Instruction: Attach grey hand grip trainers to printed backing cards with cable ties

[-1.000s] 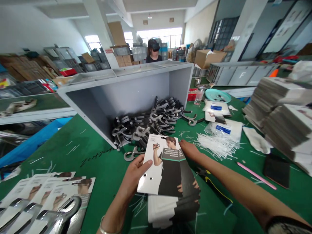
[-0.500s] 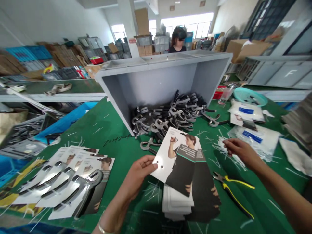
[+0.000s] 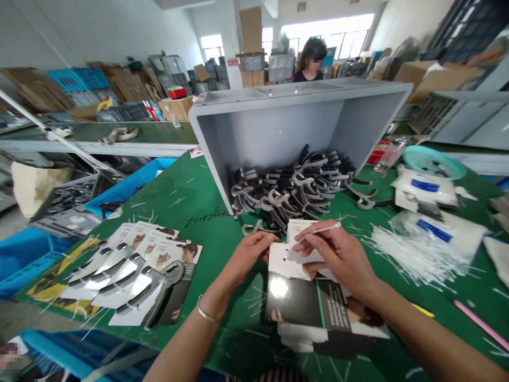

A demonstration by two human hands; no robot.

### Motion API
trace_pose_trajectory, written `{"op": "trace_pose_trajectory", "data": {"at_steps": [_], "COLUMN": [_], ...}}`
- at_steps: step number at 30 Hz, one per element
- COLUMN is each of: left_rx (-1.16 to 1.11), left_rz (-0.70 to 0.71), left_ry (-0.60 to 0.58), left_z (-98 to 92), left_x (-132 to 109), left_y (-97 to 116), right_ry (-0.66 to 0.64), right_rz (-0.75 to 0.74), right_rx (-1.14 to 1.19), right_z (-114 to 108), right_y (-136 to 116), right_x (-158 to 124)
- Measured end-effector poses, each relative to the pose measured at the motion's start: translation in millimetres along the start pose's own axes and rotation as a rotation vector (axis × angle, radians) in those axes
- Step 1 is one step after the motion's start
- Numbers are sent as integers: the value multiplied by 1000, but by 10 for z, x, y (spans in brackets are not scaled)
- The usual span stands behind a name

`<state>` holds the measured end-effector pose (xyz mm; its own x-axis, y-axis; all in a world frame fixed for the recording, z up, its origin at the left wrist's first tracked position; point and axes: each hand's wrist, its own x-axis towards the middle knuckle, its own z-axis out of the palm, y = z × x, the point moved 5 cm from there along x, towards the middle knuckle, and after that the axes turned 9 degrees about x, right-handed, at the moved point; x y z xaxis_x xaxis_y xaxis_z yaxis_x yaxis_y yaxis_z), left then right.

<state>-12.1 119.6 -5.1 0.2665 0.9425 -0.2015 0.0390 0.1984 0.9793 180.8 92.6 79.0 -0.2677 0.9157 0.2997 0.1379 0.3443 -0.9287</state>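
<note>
My left hand (image 3: 249, 259) pinches the upper left edge of a printed backing card (image 3: 294, 300), which lies turned sideways over a stack of like cards. Small holes show in the card's white part. Above it, my right hand (image 3: 338, 257) is closed on a thin white cable tie (image 3: 324, 229); its fingertips are close to the card. To the left, several cards overlap, each with a grey and black hand gripper (image 3: 161, 292) lying on it. A heap of loose white cable ties (image 3: 409, 257) lies to the right of my right hand.
A grey crate (image 3: 278, 124) tipped on its side holds many hand grippers (image 3: 294, 185). Plastic bags (image 3: 427, 185), a turquoise basin (image 3: 433, 159) and a pink stick (image 3: 481, 326) lie at right. A yellow plier handle (image 3: 422, 309) shows beside my right arm. A person (image 3: 312, 61) is behind the crate.
My right hand has come left from the cable tie heap to above the card, with a cable tie in it. The card in my left hand has turned sideways. The view has shifted.
</note>
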Motion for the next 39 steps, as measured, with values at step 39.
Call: {"op": "trace_pose_trajectory", "data": {"at_steps": [39], "left_rx": [-188], "left_rz": [85], "left_ry": [80], "left_z": [39], "left_x": [-278], "left_y": [3], "right_ry": [-48], "right_rz": [-135], "right_rx": [-330], "right_z": [197], "right_y": [60], "right_x": [20]}}
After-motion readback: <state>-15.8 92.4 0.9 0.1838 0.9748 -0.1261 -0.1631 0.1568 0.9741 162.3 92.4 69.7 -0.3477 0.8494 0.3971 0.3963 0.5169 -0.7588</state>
